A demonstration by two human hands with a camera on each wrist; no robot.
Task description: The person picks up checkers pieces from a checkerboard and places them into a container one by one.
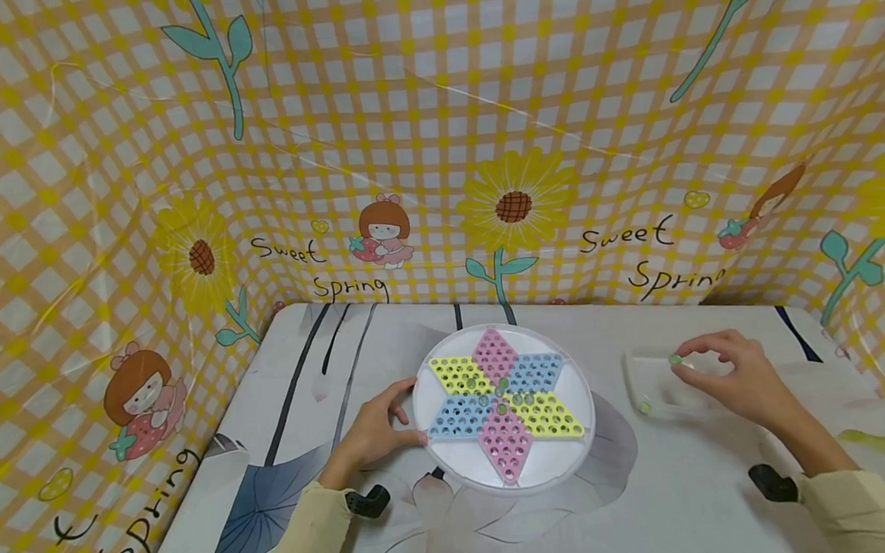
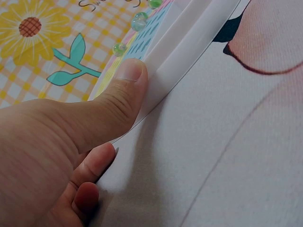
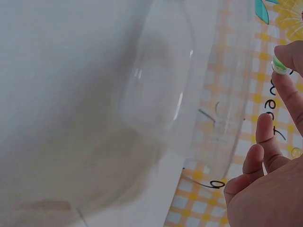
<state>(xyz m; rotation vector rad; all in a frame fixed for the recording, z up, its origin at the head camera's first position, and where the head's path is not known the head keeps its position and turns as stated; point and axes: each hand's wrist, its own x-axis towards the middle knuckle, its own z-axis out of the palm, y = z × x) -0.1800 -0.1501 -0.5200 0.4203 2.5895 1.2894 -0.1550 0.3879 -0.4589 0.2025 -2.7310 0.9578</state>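
Observation:
A round white Chinese checkers board with a pink, yellow and blue star of holes lies on the table. Several greenish glass marbles sit around the star's middle. At the board's left edge, my left hand holds the rim, its thumb on the white side wall; the index finger is mostly hidden in the left wrist view. Off to the right, my right hand pinches a green-and-white marble between thumb and index finger, over a clear plastic tray. The other right fingers are loosely bent.
Another green marble lies in the tray's near left corner. A printed cloth covers the table. Behind and at the sides hangs a yellow checked curtain with sunflowers, close to the table's back edge.

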